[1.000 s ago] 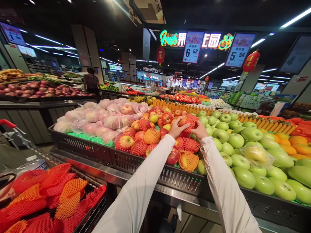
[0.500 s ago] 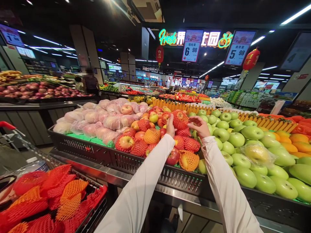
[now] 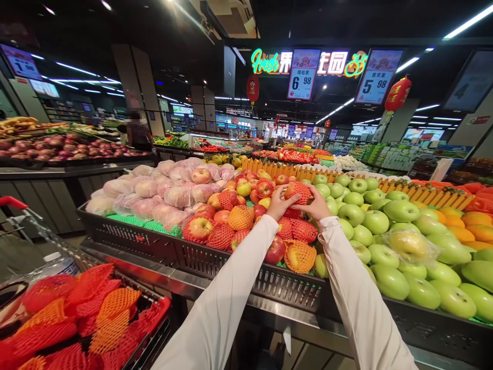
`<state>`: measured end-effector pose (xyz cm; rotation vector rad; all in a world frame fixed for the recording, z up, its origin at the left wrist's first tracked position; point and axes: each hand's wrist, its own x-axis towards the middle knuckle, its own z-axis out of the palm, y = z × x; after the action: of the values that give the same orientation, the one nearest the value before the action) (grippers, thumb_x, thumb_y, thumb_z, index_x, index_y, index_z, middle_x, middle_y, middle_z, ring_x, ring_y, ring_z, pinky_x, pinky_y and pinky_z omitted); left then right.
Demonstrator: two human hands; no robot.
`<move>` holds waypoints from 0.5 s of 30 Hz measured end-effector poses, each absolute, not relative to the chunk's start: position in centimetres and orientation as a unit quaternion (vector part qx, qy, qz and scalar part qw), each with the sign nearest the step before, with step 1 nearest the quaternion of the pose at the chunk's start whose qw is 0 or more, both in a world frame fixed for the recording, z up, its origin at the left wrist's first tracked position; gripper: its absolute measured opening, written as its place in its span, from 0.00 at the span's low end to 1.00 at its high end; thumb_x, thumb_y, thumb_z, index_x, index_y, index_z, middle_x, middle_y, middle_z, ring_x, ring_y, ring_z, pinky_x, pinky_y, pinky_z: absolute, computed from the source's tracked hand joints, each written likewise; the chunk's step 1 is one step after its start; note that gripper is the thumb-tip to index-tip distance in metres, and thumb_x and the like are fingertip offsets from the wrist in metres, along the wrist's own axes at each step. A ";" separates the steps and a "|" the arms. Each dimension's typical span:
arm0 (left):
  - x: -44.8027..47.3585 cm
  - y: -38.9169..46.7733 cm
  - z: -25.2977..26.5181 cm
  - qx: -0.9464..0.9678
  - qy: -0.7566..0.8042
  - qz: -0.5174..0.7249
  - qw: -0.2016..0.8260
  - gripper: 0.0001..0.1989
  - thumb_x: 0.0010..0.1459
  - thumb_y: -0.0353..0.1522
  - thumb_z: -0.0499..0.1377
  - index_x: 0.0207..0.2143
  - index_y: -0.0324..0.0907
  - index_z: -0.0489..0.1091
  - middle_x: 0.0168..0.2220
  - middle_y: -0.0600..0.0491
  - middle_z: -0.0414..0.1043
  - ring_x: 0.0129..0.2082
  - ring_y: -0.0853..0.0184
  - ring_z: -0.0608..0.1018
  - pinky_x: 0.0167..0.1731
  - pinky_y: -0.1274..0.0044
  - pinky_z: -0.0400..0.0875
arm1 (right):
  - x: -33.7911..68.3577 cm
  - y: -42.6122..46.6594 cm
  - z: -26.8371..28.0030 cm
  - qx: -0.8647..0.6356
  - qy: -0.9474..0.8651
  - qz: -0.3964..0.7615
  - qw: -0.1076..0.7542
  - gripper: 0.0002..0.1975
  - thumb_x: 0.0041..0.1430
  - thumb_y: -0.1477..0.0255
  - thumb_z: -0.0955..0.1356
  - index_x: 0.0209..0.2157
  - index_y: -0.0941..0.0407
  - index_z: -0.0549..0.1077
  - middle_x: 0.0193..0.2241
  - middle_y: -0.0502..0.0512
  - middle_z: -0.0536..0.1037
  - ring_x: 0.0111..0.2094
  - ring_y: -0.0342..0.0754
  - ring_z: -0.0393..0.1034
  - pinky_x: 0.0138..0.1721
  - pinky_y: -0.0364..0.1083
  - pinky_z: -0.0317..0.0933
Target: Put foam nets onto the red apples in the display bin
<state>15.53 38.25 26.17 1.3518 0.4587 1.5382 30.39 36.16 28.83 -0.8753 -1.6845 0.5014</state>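
Over the heap of red apples, an apple in a red foam net [image 3: 298, 190] sits between my two hands. My left hand [image 3: 280, 204] curls round its left and near side. From the right, my right hand [image 3: 316, 204] grips it, with thumb and fingers against the net. Its underside is hidden by my fingers. Below my hands lie more netted apples, among them one in an orange net [image 3: 299, 255] and one in a red net [image 3: 304, 230]. A bare red apple [image 3: 275, 250] rests beneath my left wrist.
Green apples [image 3: 400, 211] fill the right side, oranges [image 3: 477, 220] beyond them. Bagged pink fruit [image 3: 146, 187] lies left. A black crate wall [image 3: 239, 272] runs along the front. At lower left stands a cart [image 3: 164, 308] holding red and orange foam nets [image 3: 115, 308]. A person [image 3: 137, 134] stands far back.
My hands have come together around the red-netted apple; my right hand, apart from it earlier, now touches it. My left hand has turned and moved slightly right.
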 end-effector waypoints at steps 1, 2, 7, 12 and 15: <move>15.5 38.2 26.2 0.572 0.190 0.632 0.486 0.34 0.39 0.45 0.73 0.47 0.42 0.69 0.45 0.47 0.76 0.46 0.60 0.78 0.52 0.67 0.71 | 30.4 36.1 28.9 -0.374 -0.713 0.204 0.557 0.38 0.30 0.67 0.81 0.47 0.53 0.69 0.51 0.58 0.74 0.55 0.59 0.68 0.60 0.59 0.60; 15.5 38.2 26.2 0.590 0.187 0.627 0.474 0.33 0.41 0.46 0.72 0.47 0.42 0.70 0.46 0.47 0.76 0.47 0.59 0.77 0.53 0.66 0.70 | 30.4 36.0 29.0 -0.374 -0.712 0.197 0.561 0.38 0.29 0.66 0.81 0.47 0.53 0.69 0.51 0.58 0.75 0.54 0.59 0.69 0.59 0.58 0.60; 15.2 37.6 26.3 0.646 0.169 0.622 0.409 0.26 0.50 0.48 0.67 0.47 0.42 0.74 0.51 0.47 0.74 0.54 0.57 0.73 0.59 0.65 0.65 | 30.0 35.8 29.2 -0.390 -0.662 0.207 0.605 0.36 0.32 0.60 0.80 0.46 0.53 0.69 0.47 0.57 0.76 0.50 0.57 0.71 0.59 0.57 0.62; 14.9 37.7 26.3 0.582 0.208 0.700 0.357 0.23 0.49 0.42 0.67 0.46 0.42 0.71 0.50 0.46 0.73 0.46 0.62 0.75 0.52 0.68 0.68 | 30.0 36.0 29.3 -0.394 -0.563 0.261 0.678 0.32 0.40 0.55 0.76 0.46 0.51 0.69 0.47 0.55 0.77 0.51 0.57 0.72 0.54 0.55 0.68; 14.8 37.9 26.3 0.568 0.202 0.713 0.358 0.16 0.50 0.41 0.66 0.38 0.41 0.71 0.42 0.48 0.74 0.41 0.64 0.75 0.49 0.70 0.69 | 30.5 36.4 29.2 -0.407 -0.509 0.300 0.697 0.33 0.45 0.52 0.73 0.51 0.50 0.66 0.52 0.56 0.75 0.49 0.56 0.73 0.41 0.51 0.74</move>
<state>14.83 37.92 26.33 1.4652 0.5207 1.8397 30.47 36.39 29.23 -0.9088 -1.1354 0.6684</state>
